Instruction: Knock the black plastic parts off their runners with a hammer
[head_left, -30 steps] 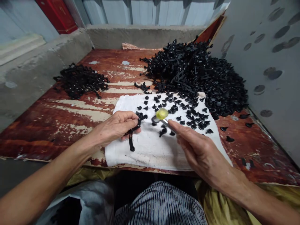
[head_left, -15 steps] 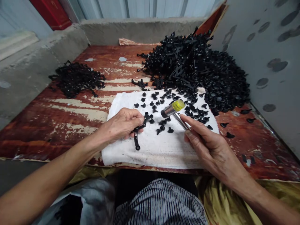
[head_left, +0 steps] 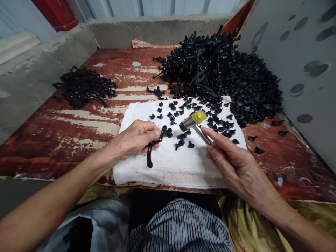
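Observation:
My left hand (head_left: pixel 141 135) is closed on a jointed black bracket (head_left: pixel 149 156), whose lower arm hangs down over a white cloth (head_left: pixel 170 168). The bracket's upper end pokes out past my fingertips beside small round black pieces. In my right hand (head_left: pixel 231 157) is a small mallet (head_left: pixel 189 122) with a metal head, one yellow face and one black face. Its handle slants down into my closed fingers, and the head is raised over the cloth. Several loose black knobs with short stems (head_left: pixel 181 142) lie between the bracket and the mallet.
A tall heap of black parts (head_left: pixel 210 70) fills the table's back right. A smaller pile of black brackets (head_left: pixel 85 87) sits at the left. Concrete ledges (head_left: pixel 157 31) border the worn red table (head_left: pixel 84 127), and a spotted grey panel (head_left: pixel 296 63) rises on the right.
The bracket's lower arm has swung slightly left, and its upper end has shifted a little. My right hand and the mallet have barely moved. The view has tilted slightly.

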A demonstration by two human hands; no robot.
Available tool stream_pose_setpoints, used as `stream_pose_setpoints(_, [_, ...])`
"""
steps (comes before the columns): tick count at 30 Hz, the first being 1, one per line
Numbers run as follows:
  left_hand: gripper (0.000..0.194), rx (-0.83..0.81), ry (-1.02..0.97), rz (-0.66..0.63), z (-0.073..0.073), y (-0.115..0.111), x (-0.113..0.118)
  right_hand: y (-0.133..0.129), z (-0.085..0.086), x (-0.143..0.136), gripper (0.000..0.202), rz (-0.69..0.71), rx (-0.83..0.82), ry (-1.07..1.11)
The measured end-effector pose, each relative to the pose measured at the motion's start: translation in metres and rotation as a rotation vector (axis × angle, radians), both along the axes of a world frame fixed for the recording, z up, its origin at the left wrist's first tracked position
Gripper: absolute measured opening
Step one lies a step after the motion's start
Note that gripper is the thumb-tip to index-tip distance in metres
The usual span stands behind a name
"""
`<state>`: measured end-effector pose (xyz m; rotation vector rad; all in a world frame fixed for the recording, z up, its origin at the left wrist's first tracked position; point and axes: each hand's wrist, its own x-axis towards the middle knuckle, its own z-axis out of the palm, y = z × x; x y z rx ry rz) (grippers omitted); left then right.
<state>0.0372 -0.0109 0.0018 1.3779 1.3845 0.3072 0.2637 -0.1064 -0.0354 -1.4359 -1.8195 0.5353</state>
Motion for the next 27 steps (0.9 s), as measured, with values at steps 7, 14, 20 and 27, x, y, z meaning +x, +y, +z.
stream_pose_setpoints(7, [0.022,0.012,0.031,-0.008,0.001,0.001,0.001,0.0,0.001,0.0,0.046,0.0,-0.008,-0.004])
stream_pose_setpoints(14, [0.021,0.08,0.032,-0.076,0.0,0.001,-0.002,-0.001,0.0,0.0,0.046,0.007,-0.005,-0.018])
stream_pose_setpoints(20, [0.021,0.107,0.065,-0.105,-0.006,0.003,-0.005,0.001,-0.001,0.002,0.045,0.017,0.007,-0.026])
stream_pose_setpoints(27, [0.022,0.186,0.14,-0.134,-0.006,0.005,-0.005,-0.007,0.014,-0.013,0.053,0.076,0.146,-0.05])
